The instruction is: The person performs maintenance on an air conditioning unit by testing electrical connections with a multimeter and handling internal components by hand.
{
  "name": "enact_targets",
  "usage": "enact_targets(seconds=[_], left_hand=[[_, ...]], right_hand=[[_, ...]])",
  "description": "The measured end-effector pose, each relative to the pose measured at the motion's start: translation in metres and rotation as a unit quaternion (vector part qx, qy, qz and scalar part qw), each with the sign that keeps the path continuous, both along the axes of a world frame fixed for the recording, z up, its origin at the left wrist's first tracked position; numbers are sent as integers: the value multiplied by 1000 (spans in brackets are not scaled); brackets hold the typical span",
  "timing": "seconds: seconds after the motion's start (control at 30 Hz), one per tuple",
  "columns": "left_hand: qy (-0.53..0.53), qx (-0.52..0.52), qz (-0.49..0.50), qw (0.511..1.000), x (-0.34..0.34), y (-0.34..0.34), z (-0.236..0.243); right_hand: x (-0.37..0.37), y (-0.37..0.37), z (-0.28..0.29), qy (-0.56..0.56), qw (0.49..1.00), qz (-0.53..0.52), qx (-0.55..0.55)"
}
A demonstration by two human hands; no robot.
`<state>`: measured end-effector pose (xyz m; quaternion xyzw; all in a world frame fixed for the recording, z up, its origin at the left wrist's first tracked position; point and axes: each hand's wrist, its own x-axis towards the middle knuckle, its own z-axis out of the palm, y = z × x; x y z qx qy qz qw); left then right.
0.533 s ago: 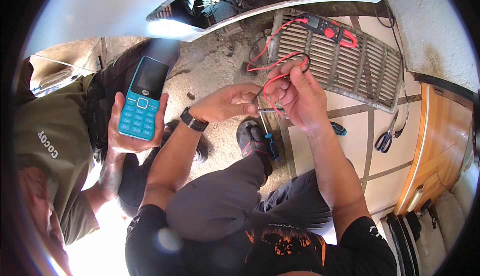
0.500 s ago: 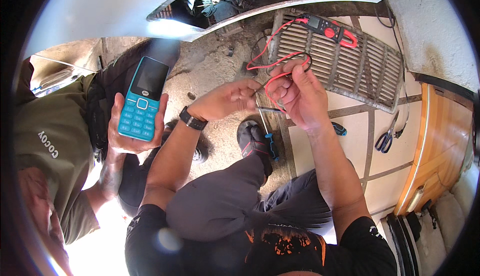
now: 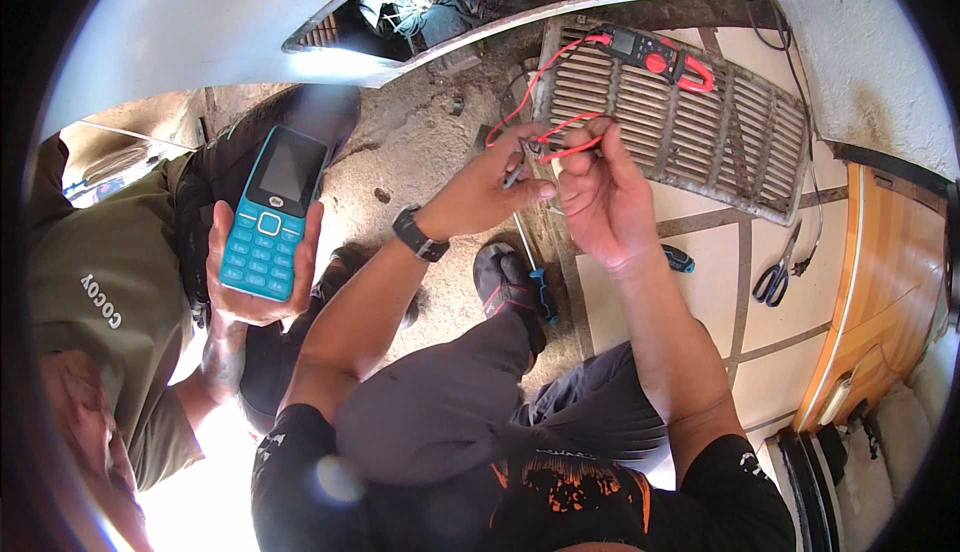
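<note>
The left hand [image 3: 480, 194] has a slim grey rod [image 3: 513, 176] caught between thumb and fingers. Just beside it, the right hand [image 3: 612, 207] pinches a red lead [image 3: 570, 150] between thumb and fingertips. Beyond the right hand, a red-and-black clamp meter [image 3: 655, 60] lies on a slatted grate [image 3: 690, 134], the lead running to it. Scissors [image 3: 770, 284] lie to that hand's right. Well left of the left hand, a co-worker's hand [image 3: 250, 310] holds a teal phone [image 3: 262, 252].
</note>
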<state>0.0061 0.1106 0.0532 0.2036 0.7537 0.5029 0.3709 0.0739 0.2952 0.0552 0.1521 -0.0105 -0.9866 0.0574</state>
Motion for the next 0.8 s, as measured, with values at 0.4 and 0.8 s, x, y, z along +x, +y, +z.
enact_targets(seconds=[0.4, 0.8], left_hand=[[88, 21, 172, 981, -11, -12, 36], [374, -51, -208, 902, 21, 18, 67]], right_hand=[[-1, 20, -2, -18, 994, 60, 91], [8, 54, 26, -40, 662, 250, 705]])
